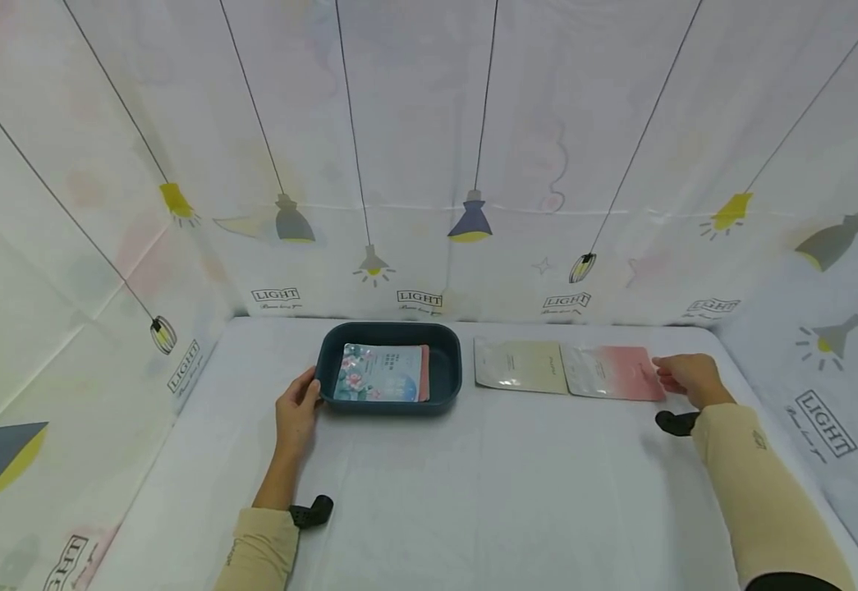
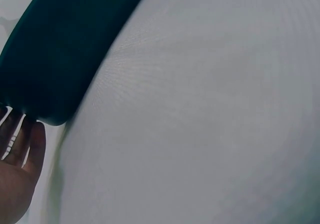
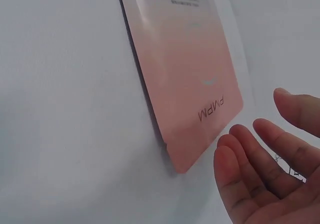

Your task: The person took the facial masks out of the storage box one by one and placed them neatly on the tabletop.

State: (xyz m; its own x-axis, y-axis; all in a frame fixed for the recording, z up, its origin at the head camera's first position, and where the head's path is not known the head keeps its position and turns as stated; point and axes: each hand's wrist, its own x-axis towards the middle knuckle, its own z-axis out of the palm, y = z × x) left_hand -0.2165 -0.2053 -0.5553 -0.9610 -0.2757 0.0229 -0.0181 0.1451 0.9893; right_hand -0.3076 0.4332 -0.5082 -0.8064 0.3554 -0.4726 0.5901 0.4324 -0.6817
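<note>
On the white table stands a dark teal tray (image 1: 447, 365). Inside it, a blue floral sheet mask packet (image 1: 380, 373) overlaps a pink packet (image 1: 424, 373) whose edge peeks out on the right. My left hand (image 1: 297, 414) rests against the tray's left end, and in the left wrist view its extended fingers (image 2: 36, 144) meet the tray wall. To the right, a pink-and-silver sheet mask packet marked PMPM (image 3: 195, 79) lies flat. My right hand (image 1: 690, 377) is beside its pink end, fingers loosely bent and holding nothing.
A beige-and-silver packet (image 1: 520, 365) lies between the tray and the pink-and-silver one, adjoining the latter. White cloth walls (image 1: 414, 164) printed with hanging lamps rise behind the table and at both sides. Black wrist straps (image 1: 312, 512) sit on both forearms.
</note>
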